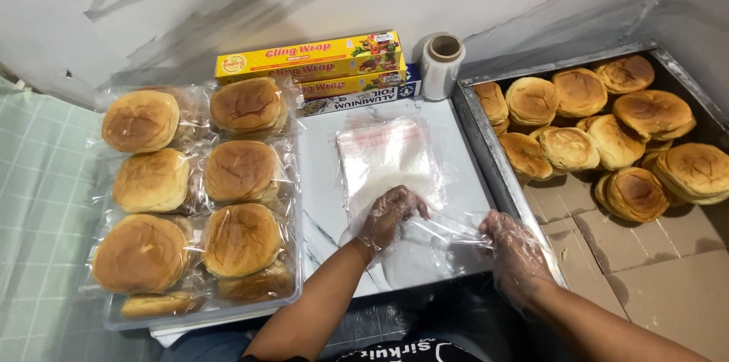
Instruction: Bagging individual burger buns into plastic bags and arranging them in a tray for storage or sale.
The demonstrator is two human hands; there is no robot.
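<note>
A stack of clear plastic bags (387, 153) lies on a white marble-patterned board (323, 203) in front of me. My left hand (389, 215), in a thin transparent glove, is pushed into the open mouth of the top bag, fingers spread inside it. My right hand (515, 244), gloved the same way, pinches the bag's near edge and pulls it to the right, so the plastic stretches between both hands.
Left of the board a clear tray (197, 316) holds several bagged round buns (241, 171). On the right, a metal-edged tray (486, 142) lined with cardboard holds several loose buns (569, 148). At the back are wrap boxes (311, 58), a foil box and a film roll (443, 66).
</note>
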